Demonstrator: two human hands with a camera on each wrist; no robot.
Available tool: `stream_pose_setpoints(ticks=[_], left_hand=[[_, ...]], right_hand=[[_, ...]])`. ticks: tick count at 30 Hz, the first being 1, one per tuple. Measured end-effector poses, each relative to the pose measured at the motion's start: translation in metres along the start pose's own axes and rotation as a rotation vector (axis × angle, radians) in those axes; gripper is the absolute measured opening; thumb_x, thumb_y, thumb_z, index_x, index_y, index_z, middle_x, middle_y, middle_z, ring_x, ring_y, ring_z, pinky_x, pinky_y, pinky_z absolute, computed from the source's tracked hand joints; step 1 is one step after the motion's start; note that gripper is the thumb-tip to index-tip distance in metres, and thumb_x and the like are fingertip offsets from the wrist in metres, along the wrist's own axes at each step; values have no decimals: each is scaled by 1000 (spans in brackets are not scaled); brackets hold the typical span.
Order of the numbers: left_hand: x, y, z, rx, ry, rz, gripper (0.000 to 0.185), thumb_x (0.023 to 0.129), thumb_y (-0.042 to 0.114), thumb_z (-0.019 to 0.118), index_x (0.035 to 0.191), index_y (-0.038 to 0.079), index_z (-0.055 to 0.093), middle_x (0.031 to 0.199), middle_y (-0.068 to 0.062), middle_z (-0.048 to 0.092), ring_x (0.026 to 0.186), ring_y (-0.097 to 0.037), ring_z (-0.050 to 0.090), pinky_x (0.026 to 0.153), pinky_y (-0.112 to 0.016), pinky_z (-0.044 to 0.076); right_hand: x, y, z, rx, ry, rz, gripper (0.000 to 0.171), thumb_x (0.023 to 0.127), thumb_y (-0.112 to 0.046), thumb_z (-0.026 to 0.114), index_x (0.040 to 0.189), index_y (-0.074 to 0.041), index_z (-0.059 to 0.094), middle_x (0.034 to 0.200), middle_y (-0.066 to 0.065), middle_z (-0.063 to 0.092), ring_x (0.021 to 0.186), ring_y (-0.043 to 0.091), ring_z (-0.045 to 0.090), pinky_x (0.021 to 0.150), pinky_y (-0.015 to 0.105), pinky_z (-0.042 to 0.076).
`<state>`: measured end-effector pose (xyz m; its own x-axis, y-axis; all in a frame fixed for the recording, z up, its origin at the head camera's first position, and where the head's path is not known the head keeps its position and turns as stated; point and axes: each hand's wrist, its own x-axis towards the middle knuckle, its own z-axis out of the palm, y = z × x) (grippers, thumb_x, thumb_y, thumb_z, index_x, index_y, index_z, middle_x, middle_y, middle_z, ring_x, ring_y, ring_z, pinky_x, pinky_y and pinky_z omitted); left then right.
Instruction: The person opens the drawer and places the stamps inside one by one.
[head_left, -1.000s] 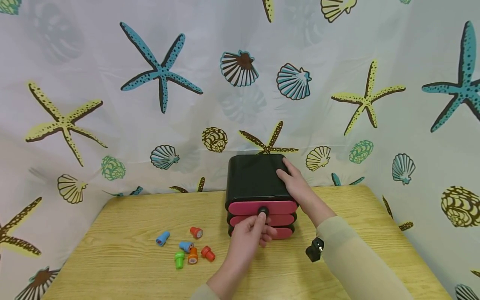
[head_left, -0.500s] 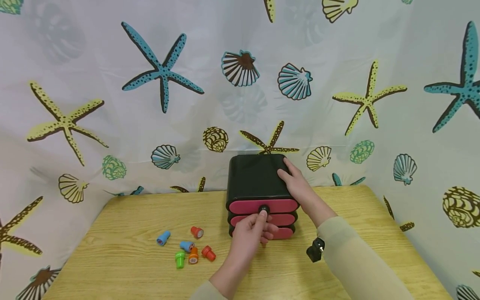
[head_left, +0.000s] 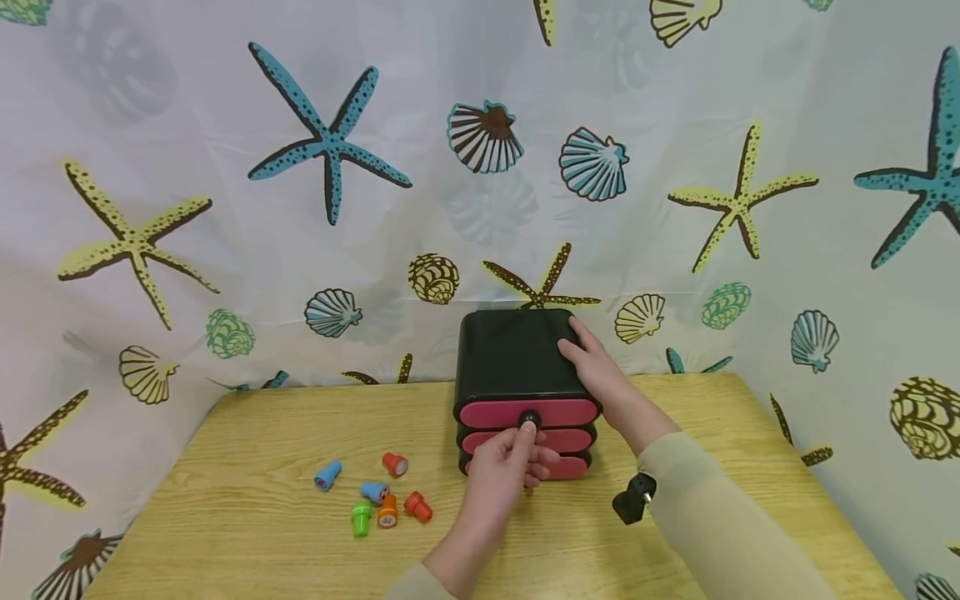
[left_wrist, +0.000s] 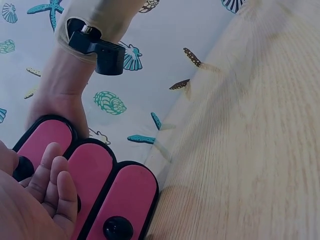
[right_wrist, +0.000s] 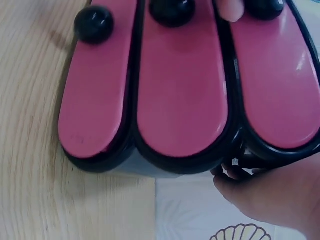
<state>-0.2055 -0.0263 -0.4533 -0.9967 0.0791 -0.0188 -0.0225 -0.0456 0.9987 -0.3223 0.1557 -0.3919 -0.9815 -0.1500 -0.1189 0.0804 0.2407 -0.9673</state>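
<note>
At the near edge of the wooden table (head_left: 247, 533), two sleeved forearms are seen reaching forward, the right one carrying a small black wrist device (head_left: 632, 500). The left hand (head_left: 504, 472) is raised in front of the black drawer chest (head_left: 517, 358), and the black knob (head_left: 528, 419) of the top pink drawer (head_left: 525, 412) is pinched between its thumb and forefinger, the other fingers being curled below. All three pink drawer fronts are seen flush with the case, the middle one partly hidden by that hand. The right hand (head_left: 596, 371) is laid on the top right corner of the chest, fingers fairly straight and pressed flat on the lid, nothing being gripped; in the right wrist view its fingertips (right_wrist: 235, 172) are shown bent over the case edge.

To the left of the chest, well apart from it, a loose cluster of small stamps is scattered: a blue one (head_left: 327, 476) farthest left, a second blue one (head_left: 372, 492), a green one (head_left: 361, 518), an orange one (head_left: 387, 512) just beside the green, and two red ones (head_left: 394, 464) (head_left: 417, 506). The space between the cluster and the left hand is bare wood, as is the strip on the right beyond the right forearm up to the table's right edge.

Behind the chest, the table's far edge is met directly by a curtain (head_left: 225, 208) printed with starfish and shells, which is wrapped round the left and right sides as well. The chest's back is set close against it.
</note>
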Motion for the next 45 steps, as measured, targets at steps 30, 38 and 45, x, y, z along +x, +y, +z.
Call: stream_pose_setpoints(ticks=[30,38,45], left_hand=[[-13,-14,-1,-27,3,-40,53,115,49,57,124,0,75,96,-9,82,79,-21,73,73,-29,59],[-16,-25,0,-17,9,-76,50,117,44,55,118,-1,77,93,-8,81,75,-17,71,71,-30,59],[-17,-31,0,-38,19,-110,50,118,43,55,118,-2,76,93,-8,81,73,-16,70,70,-31,60]], right_hand=[[-2,4,1,-54,6,-52,71,119,-46,45,179,-28,11,185,12,7,169,39,6,132,65,15],[-2,4,1,-59,13,-50,71,119,-45,44,179,-28,11,185,12,5,169,39,6,132,65,17],[-4,3,1,-61,10,-52,70,120,-45,44,179,-28,11,185,12,6,169,39,7,132,65,16]])
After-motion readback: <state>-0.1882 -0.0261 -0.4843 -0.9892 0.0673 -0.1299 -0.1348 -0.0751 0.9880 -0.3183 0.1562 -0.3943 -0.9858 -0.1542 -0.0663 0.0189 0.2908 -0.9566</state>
